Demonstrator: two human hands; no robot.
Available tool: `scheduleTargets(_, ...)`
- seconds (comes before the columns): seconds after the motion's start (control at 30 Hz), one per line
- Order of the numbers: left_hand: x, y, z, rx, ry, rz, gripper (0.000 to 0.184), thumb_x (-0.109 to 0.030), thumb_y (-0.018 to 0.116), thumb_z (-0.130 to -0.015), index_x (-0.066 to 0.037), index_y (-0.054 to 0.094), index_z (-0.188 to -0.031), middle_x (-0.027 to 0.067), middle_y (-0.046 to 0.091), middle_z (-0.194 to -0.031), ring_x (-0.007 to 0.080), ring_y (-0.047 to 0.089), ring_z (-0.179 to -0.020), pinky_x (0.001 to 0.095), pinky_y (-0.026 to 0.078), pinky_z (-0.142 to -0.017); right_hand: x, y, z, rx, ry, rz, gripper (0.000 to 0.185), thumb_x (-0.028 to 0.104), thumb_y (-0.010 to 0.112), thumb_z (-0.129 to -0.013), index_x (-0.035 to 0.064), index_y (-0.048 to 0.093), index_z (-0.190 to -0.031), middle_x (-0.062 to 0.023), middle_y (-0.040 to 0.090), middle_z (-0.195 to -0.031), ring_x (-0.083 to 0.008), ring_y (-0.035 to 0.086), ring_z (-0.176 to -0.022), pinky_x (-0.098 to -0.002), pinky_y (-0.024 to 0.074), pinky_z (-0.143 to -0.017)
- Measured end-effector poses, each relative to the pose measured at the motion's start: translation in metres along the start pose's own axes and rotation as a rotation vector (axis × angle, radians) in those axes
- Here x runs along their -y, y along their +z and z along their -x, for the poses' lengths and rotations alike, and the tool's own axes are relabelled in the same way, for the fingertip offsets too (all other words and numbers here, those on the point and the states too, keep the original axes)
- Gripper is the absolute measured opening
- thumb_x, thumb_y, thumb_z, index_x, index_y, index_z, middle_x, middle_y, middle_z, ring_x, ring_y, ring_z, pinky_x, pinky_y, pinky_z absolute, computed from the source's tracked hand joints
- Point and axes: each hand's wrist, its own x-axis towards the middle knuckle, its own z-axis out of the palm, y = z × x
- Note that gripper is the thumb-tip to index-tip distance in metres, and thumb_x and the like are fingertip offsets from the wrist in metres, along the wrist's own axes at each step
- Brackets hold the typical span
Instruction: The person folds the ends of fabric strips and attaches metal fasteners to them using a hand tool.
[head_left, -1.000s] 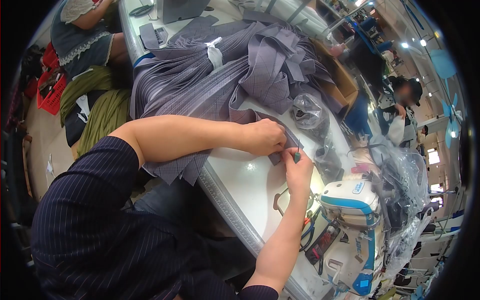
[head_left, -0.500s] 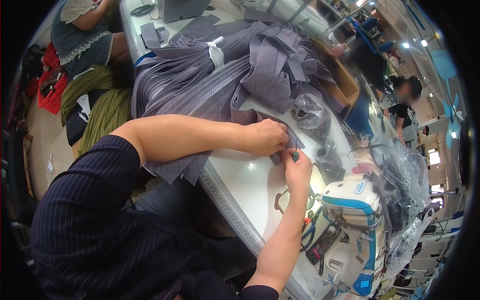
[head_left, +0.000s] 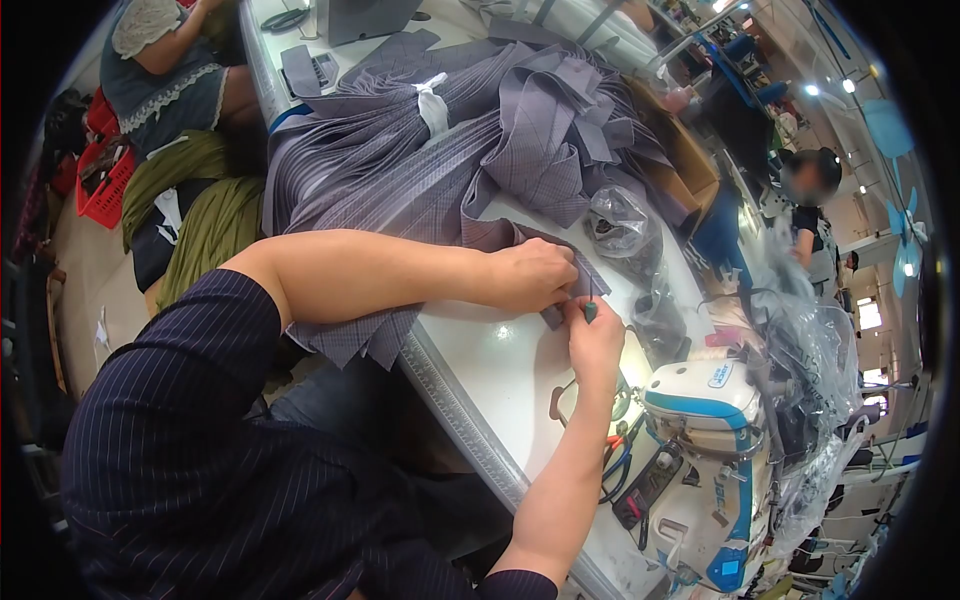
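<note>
My left hand [head_left: 537, 277] is closed, its fingertips pinching the end of a grey checked fabric strip [head_left: 592, 276] on the white table. Close beside it, my right hand [head_left: 597, 338] is wrapped round a small tool with a dark green handle [head_left: 590, 311]. A thin dark shaft points from that handle over the strip. Beyond my left arm lies a large bundle of grey checked fabric pieces [head_left: 380, 170], tied with a white cloth strip [head_left: 432, 108]. My fingers hide where the tool meets the fabric.
A white and blue sewing machine [head_left: 700, 395] stands at the right, with orange-handled scissors [head_left: 614, 442] near it. Clear plastic bags [head_left: 625, 225] lie past my hands. A cardboard box [head_left: 690, 170] is behind the fabric. Other people are at the left and right.
Both hands keep nearly the same place and grip. At the far right, the person in the background has shifted slightly.
</note>
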Motion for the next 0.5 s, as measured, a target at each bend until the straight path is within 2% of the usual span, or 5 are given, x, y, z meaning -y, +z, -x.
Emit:
scheduleTargets(0.2, -0.002, 0.004, 0.002, -0.02, -0.016, -0.003, 0.016, -0.016, 0.066, -0.083, 0.0, 0.064, -0.082, 0.0182, 0.062, -0.095, 0.0364, 0.064, -0.087, 0.043, 0.052, -0.078, 0.002, 0.003, 0.0, -0.053, 0.003, 0.049, 0.025, 0.026, 0.065, -0.085, 0.0014, 0.067, -0.089, -0.0213, 0.067, -0.078, -0.042, 0.063, -0.078, -0.0464, 0.0482, -0.073)
scheduleTargets(0.27, 0.0, 0.007, 0.002, -0.061, 0.0, -0.012, 0.014, -0.013, 0.065, -0.083, 0.001, 0.062, -0.082, 0.0166, 0.059, -0.091, 0.0357, 0.063, -0.082, 0.0444, 0.051, -0.074, 0.001, 0.004, 0.0, -0.06, 0.008, 0.04, 0.025, 0.026, 0.065, -0.085, 0.0012, 0.067, -0.088, -0.0211, 0.067, -0.079, -0.0417, 0.064, -0.078, -0.0463, 0.0485, -0.074)
scheduleTargets(0.5, 0.0, 0.01, 0.003, -0.095, 0.047, -0.072, 0.015, -0.013, 0.065, -0.083, 0.0, 0.059, -0.087, 0.0159, 0.059, -0.091, 0.0344, 0.062, -0.083, 0.0438, 0.05, -0.073, 0.006, 0.005, 0.001, -0.086, 0.016, 0.071, 0.025, 0.026, 0.065, -0.084, 0.0016, 0.067, -0.089, -0.0204, 0.068, -0.08, -0.041, 0.064, -0.079, -0.046, 0.0491, -0.075)
